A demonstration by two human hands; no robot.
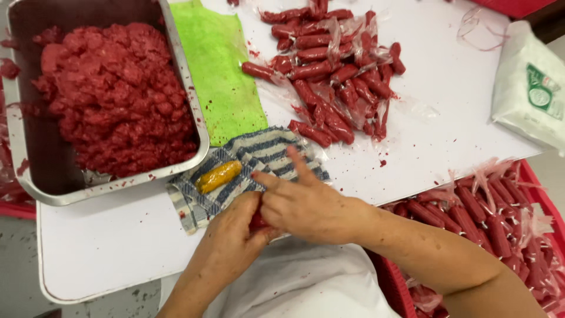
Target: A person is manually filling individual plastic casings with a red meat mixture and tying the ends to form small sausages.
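- Red minced-meat roll point(257, 222), only a small dark-red part of it showing, is pinched between the two hands just at the near edge of the blue-and-white striped cloth point(259, 156), apparently so that it can be shaped over a soft, non-slip surface.
- Left hand point(231, 240) is curled closed around the roll from below, its fingers wrapped under it; most of the roll is hidden by this grip.
- Right hand point(309, 206) is laid over the top, thumb and lower fingers pressed onto the roll, while the index finger is stretched out loosely over the striped cloth; it is partly open, not a full fist.
- Small yellow-orange oblong piece point(218, 176) is lying on the cloth just beyond the left hand, not touched; what it is cannot be told.
- Rectangular metal tray point(182, 76) heaped with raw red minced meat point(112, 94) is set beyond and to the left of the left hand, within easy reach.
- Bright green cloth point(220, 70) is spread past the striped cloth, beside the tray.
- Pile of finished red rolls in clear plastic wrap point(335, 70) is gathered farther out from the right hand on the white table top point(106, 241).
- Red plastic crate point(529, 176) of more wrapped rolls is placed to the right of the right forearm.
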